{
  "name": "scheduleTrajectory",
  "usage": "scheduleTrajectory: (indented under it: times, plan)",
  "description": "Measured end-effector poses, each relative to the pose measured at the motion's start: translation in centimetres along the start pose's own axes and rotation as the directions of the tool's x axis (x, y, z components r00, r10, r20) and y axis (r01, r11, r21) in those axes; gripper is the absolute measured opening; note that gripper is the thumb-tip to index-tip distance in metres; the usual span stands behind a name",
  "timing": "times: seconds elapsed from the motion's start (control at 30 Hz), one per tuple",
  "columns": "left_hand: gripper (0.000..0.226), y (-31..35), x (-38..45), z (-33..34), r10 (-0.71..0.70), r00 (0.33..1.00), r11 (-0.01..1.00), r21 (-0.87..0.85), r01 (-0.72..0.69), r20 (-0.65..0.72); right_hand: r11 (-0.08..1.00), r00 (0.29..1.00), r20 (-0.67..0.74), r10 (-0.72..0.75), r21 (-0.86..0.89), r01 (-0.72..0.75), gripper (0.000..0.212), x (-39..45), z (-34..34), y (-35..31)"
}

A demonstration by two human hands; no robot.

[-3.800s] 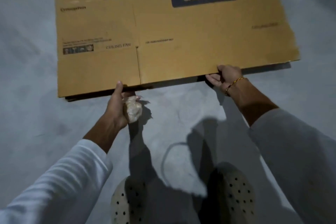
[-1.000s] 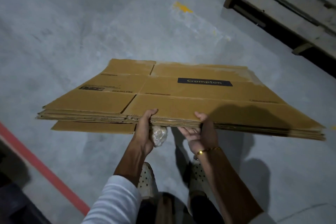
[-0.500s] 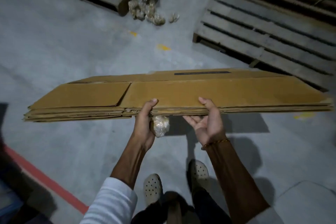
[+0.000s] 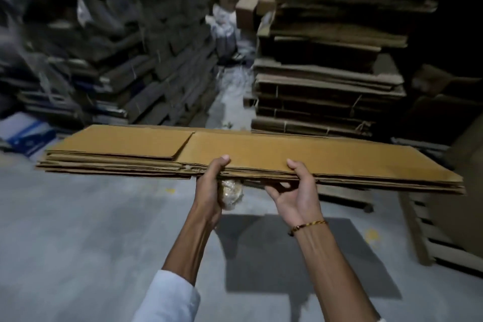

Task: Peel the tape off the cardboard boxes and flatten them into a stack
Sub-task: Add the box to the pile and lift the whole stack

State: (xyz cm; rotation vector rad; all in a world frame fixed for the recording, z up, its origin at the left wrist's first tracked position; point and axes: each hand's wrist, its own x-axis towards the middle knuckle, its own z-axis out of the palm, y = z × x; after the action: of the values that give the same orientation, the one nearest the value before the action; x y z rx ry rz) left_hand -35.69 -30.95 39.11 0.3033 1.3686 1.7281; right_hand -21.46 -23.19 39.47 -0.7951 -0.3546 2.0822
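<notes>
The bundle of flattened cardboard boxes (image 4: pixel 261 154) is held in the air, roughly level, in front of the person and above the grey concrete floor (image 4: pixel 78 230). It consists of several brown corrugated layers lying flat on one another; the top layer shows a slit between two flaps left of centre. The bundle's near long edge faces the person.

The left hand (image 4: pixel 209 191) grips the near edge just left of centre. Its thumb lies on the top layer, and the remaining fingers pass under the bundle. The same grip also traps a crumpled wad of clear tape (image 4: pixel 231 192) between the palm and the underside of the bundle.

The right hand (image 4: pixel 295 193) grips the near edge just right of centre, palm up. Its thumb presses on the top layer and its fingers curl underneath. A thin gold bracelet (image 4: pixel 308 225) sits on the right wrist. A white sleeve (image 4: pixel 170 295) covers the left forearm up to mid-arm.

Beyond the bundle, a tall stack of flattened cartons (image 4: pixel 332 60) stands on the right. A leaning pile of cardboard sheets (image 4: pixel 130 60), blurred, fills the left background. A blue-and-white carton (image 4: pixel 23 133) lies at the far left. A wooden pallet (image 4: pixel 428 238) stands at the right edge.
</notes>
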Motion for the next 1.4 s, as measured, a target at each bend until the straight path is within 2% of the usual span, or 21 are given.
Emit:
scheduleTrajectory:
  times: [0.2, 0.47, 0.63, 0.9, 1.03, 1.13, 1.4]
  plan:
    - [0.017, 5.8, 0.0, 7.3, 0.094, 0.986, 0.995, 0.004, -0.095, 0.135, 0.989, 0.988, 0.064, -0.143, 0.051, 0.139, 0.01, -1.3, 4.2, -8.0]
    - [0.021, 10.9, 3.8, 19.2, 0.179, 0.933, 0.983, -0.026, -0.18, 0.311, 0.951, 0.938, 0.159, -0.31, 0.033, 0.308, 0.015, 1.2, 7.5, -20.3]
    - [0.025, 13.0, 6.9, 27.3, 0.217, 0.919, 0.976, -0.044, -0.214, 0.33, 0.931, 0.919, 0.156, -0.361, -0.001, 0.366, 0.023, 4.3, 8.8, -28.5]
    - [0.023, 17.6, 13.8, 37.9, 0.298, 0.865, 0.954, -0.107, -0.279, 0.404, 0.881, 0.85, 0.239, -0.47, 0.066, 0.469, 0.004, 10.3, 13.1, -38.8]
    - [0.026, 21.5, 19.0, 42.7, 0.36, 0.819, 0.932, -0.145, -0.331, 0.446, 0.848, 0.793, 0.315, -0.521, 0.084, 0.523, 0.008, 15.6, 17.2, -43.5]
    - [0.023, 25.6, 24.7, 46.4, 0.464, 0.756, 0.883, -0.178, -0.434, 0.462, 0.801, 0.731, 0.369, -0.574, 0.067, 0.595, 0.006, 21.0, 21.2, -47.1]
    - [0.025, 36.8, 39.2, 55.7, 0.574, 0.624, 0.797, -0.189, -0.573, 0.53, 0.698, 0.596, 0.444, -0.669, 0.1, 0.709, 0.008, 33.8, 32.3, -56.2]
